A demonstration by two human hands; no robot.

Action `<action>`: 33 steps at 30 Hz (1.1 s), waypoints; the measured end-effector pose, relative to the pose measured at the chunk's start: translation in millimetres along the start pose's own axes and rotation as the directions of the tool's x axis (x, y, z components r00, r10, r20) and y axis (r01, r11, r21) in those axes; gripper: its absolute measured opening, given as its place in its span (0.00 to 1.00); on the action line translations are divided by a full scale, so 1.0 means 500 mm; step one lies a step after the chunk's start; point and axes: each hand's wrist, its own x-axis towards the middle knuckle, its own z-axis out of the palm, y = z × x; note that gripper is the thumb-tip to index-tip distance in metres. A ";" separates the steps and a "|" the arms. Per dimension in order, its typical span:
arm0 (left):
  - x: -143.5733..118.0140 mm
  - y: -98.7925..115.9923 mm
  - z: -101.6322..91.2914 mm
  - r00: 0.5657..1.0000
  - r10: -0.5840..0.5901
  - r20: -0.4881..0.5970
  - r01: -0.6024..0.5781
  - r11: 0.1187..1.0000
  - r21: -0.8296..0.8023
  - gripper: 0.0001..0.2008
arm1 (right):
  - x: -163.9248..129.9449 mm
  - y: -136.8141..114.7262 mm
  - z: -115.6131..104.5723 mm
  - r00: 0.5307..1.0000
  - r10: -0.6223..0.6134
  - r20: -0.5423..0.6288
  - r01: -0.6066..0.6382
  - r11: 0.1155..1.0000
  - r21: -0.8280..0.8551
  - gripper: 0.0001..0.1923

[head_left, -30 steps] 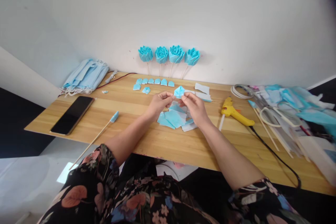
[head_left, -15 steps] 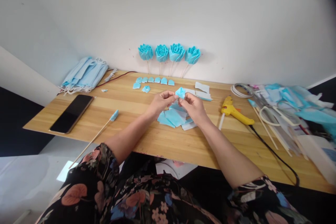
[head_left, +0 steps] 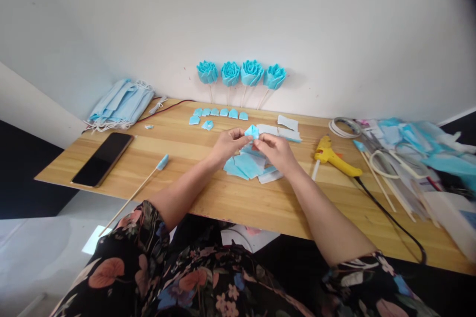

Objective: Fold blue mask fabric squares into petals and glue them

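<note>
At the middle of the frame my left hand (head_left: 227, 144) and my right hand (head_left: 277, 151) meet over the wooden table (head_left: 238, 198), the fingertips of both pinched together on a small folded blue piece (head_left: 252, 132). Just below it lies a pile of cut blue pieces (head_left: 245, 164). Toward the upper centre, 4 blue roses (head_left: 241, 73) on sticks lean against the wall. A yellow glue gun (head_left: 332, 158) lies to the right, a phone (head_left: 102, 159) to the left.

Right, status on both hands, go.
Left hand and right hand pinch one small blue piece. Cut blue pieces lie beneath. Nothing between.
</note>
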 end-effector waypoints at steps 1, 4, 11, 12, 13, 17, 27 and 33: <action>0.000 0.000 0.000 1.000 0.000 -0.003 0.000 1.000 0.001 0.14 | 0.002 -0.001 -0.006 1.000 0.009 -0.010 -0.009 0.999 0.035 0.17; -0.001 -0.001 0.002 1.000 -0.024 -0.001 0.024 0.999 0.039 0.14 | 0.005 -0.002 -0.015 0.996 0.030 -0.087 -0.017 0.990 0.143 0.19; -0.002 -0.004 0.010 0.999 -0.037 0.019 0.036 0.997 0.065 0.17 | 0.004 0.010 -0.003 0.995 0.002 -0.096 0.006 0.997 0.082 0.16; -0.001 -0.004 0.010 0.999 -0.031 0.027 0.030 0.999 0.043 0.18 | 0.005 0.011 -0.002 0.993 -0.001 -0.118 0.012 0.996 0.090 0.16; 0.001 -0.003 0.009 0.999 -0.025 0.033 0.024 0.999 0.025 0.20 | 0.006 0.012 -0.002 0.990 0.002 -0.141 0.013 0.994 0.105 0.16; 0.004 0.000 0.009 0.998 -0.031 0.046 0.030 0.999 0.024 0.25 | 0.008 0.009 -0.001 0.980 0.025 -0.196 0.008 0.986 0.166 0.17; -0.003 -0.001 0.010 0.997 -0.065 0.051 0.064 0.997 0.031 0.17 | 0.003 0.007 0.002 0.974 0.027 -0.225 0.011 0.986 0.166 0.18; -0.006 0.004 0.012 0.995 -0.064 0.076 0.060 0.997 0.054 0.17 | 0.003 0.009 0.005 0.987 0.024 -0.162 0.006 0.984 0.180 0.24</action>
